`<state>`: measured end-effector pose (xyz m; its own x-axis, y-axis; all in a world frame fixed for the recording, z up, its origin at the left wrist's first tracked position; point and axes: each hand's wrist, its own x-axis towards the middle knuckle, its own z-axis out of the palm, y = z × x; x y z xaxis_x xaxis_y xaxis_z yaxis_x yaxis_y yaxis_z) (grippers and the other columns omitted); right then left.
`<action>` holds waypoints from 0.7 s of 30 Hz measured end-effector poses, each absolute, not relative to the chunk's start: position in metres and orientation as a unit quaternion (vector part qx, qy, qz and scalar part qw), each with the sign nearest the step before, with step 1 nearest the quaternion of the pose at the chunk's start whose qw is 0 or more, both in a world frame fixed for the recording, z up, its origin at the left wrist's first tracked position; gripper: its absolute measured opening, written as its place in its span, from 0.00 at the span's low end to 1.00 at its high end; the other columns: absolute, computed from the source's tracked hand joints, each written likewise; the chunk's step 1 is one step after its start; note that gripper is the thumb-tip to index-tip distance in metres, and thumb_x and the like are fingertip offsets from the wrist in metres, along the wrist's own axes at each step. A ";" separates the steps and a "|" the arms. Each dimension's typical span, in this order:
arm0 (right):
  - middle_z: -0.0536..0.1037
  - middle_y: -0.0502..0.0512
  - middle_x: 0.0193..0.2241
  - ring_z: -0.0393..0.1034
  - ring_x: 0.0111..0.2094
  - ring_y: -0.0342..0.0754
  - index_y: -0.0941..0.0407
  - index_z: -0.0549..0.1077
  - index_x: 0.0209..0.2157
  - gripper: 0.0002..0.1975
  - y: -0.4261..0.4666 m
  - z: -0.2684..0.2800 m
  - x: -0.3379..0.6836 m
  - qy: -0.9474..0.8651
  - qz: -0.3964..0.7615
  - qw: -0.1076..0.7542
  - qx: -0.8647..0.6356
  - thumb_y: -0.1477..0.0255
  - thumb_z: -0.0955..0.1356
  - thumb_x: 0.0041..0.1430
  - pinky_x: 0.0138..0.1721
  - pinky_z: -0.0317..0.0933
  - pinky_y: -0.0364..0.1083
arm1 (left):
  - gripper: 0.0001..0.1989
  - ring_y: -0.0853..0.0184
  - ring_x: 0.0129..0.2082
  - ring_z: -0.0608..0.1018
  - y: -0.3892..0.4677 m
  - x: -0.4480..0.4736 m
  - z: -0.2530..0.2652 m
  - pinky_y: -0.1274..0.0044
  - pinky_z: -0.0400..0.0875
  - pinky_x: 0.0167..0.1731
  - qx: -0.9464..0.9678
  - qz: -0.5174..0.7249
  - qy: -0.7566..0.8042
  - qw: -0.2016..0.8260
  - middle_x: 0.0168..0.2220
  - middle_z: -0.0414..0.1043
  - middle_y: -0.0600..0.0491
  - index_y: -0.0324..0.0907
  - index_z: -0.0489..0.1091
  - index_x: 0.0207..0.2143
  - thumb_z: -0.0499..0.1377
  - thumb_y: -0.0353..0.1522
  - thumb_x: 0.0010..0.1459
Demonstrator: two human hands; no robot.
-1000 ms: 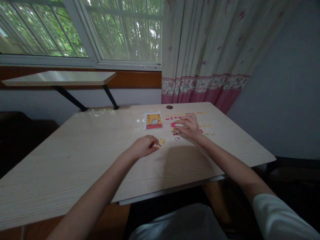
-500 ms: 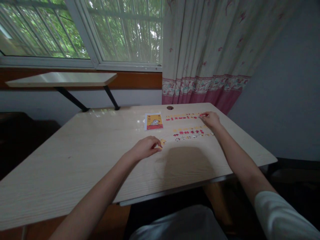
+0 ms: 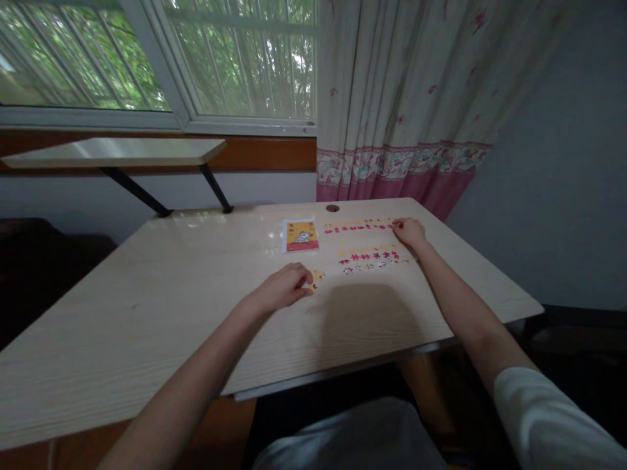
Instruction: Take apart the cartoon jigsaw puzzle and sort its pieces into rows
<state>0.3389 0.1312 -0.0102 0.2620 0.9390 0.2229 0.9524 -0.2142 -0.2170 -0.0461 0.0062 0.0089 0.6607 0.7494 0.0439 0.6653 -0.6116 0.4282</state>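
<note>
My left hand (image 3: 289, 285) rests on the table with curled fingers, its thumb and fingertips closed about the edge of a small group of yellow puzzle pieces (image 3: 319, 275). At the far right, my right hand (image 3: 411, 233) pinches a red puzzle piece at the end of a row of red puzzle pieces (image 3: 350, 228). A yellow row lies just behind that one. Nearer to me are more rows: yellow, red puzzle pieces (image 3: 365, 257) and white puzzle pieces (image 3: 371, 266). My right fingers partly hide the piece they hold.
A picture card (image 3: 302, 236) of a white animal on yellow and red lies left of the rows. Behind it the table (image 3: 186, 294) has a round cable hole (image 3: 332, 209). A raised shelf (image 3: 122, 151) on black legs stands at the back left, by the window and curtain (image 3: 392, 130).
My right hand has barely shifted at the end of the red row. The left hand has drawn back slightly from the yellow pieces, and the view has moved a little.
</note>
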 end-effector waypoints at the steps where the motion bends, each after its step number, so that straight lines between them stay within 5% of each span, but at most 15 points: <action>1: 0.76 0.61 0.41 0.67 0.43 0.55 0.53 0.75 0.44 0.16 0.130 -0.009 0.336 -0.610 -0.026 0.160 -0.775 0.66 0.63 0.56 0.43 0.58 0.51 | 0.07 0.64 0.33 0.68 0.007 -0.046 0.009 0.74 0.61 0.35 0.892 0.112 0.393 0.193 0.30 0.66 0.50 0.38 0.69 0.34 0.58 0.31 0.52; 10: 0.76 0.59 0.35 0.66 0.39 0.51 0.56 0.76 0.38 0.13 0.109 0.001 0.281 -0.747 -0.082 0.247 -0.612 0.68 0.63 0.56 0.44 0.56 0.50 | 0.06 0.63 0.35 0.67 0.008 -0.048 0.005 0.72 0.60 0.38 0.894 0.130 0.380 0.198 0.28 0.67 0.52 0.40 0.69 0.33 0.59 0.30 0.49; 21: 0.76 0.52 0.28 0.65 0.32 0.45 0.56 0.75 0.32 0.08 0.050 0.006 0.198 -0.870 -0.003 0.301 -0.392 0.69 0.65 0.58 0.39 0.54 0.46 | 0.06 0.67 0.31 0.68 0.000 -0.042 0.012 0.77 0.61 0.32 0.890 0.147 0.363 0.232 0.28 0.67 0.53 0.39 0.67 0.29 0.54 0.24 0.48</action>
<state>0.1978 0.0504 0.0060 -0.5126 0.6796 0.5249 0.6828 0.6932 -0.2306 -0.0422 -0.0002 0.0120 0.6927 0.7152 0.0934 0.5785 -0.6282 0.5202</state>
